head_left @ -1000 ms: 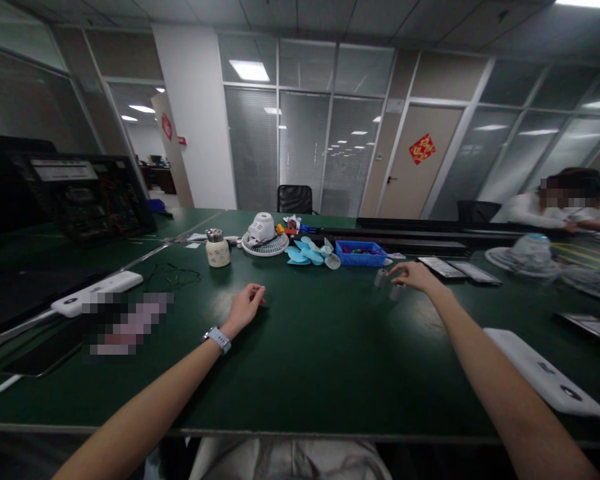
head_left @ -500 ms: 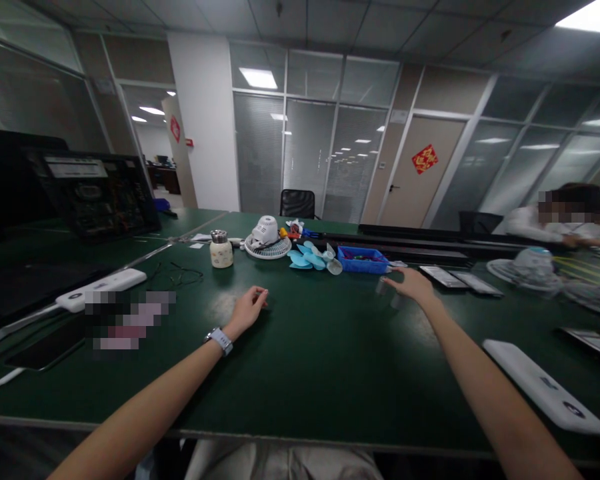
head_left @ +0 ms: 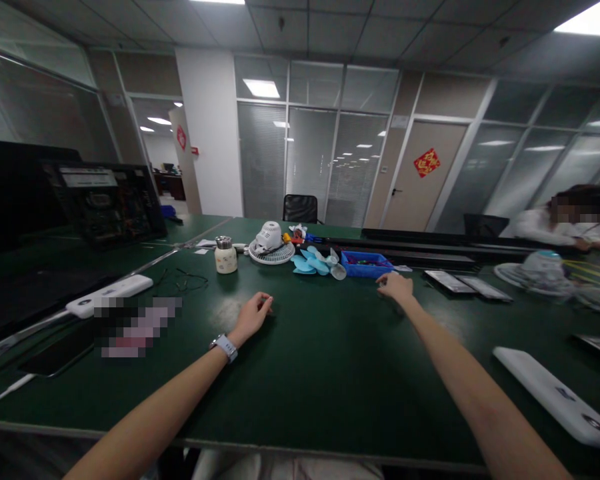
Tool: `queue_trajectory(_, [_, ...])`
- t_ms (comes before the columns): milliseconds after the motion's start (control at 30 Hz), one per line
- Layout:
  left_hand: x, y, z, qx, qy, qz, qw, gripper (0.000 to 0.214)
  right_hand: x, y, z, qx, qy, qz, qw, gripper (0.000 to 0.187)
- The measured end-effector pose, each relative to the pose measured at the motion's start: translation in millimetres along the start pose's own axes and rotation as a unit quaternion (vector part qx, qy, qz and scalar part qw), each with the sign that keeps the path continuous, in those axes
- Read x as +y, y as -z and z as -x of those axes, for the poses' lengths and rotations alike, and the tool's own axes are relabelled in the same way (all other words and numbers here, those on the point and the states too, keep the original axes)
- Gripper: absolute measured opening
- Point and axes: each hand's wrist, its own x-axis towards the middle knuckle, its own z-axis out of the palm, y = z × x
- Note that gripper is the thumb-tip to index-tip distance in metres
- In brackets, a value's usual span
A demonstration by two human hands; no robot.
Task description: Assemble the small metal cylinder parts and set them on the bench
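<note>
Both bare arms reach forward from the bottom edge of the frame. The left arm (head_left: 170, 400) runs up from the lower left, and the left hand (head_left: 253, 315) lies left of centre, thumb side up, fingers curled loosely against the thumb. The right arm (head_left: 460, 380) stretches nearly straight from the lower right. The right hand (head_left: 395, 288) sits palm down right of centre, its fingers mostly hidden behind the knuckles.

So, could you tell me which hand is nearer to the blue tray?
The right hand. It lies just in front of the blue tray, slightly to its right; the left hand rests farther off to the tray's left.
</note>
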Motion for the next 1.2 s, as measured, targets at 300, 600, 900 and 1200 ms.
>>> queue_trajectory(300, [14.6,1.7,8.1,-0.034,-0.046,0.038,0.998,0.04,-118.7,-0.9,89.0,-0.082,0.286,-0.4,0.867,0.047])
queue_trajectory(600, [37.2,-3.2,25.4,-0.117,-0.159,0.039,0.98,0.041,-168.4,-4.9,134.1,-0.205,0.332,-0.495,0.776,0.053])
queue_trajectory(900, [39.8,-8.0,27.9,-0.124,-0.172,0.046,0.976,0.045,-167.8,-37.5,140.9,-0.255,0.251,-0.645,0.675,0.064])
queue_trajectory(1200, [44.6,-8.0,29.9,-0.127,-0.183,0.022,0.975,0.039,-168.1,-44.4,142.4,-0.277,0.2,-0.655,0.674,0.053])
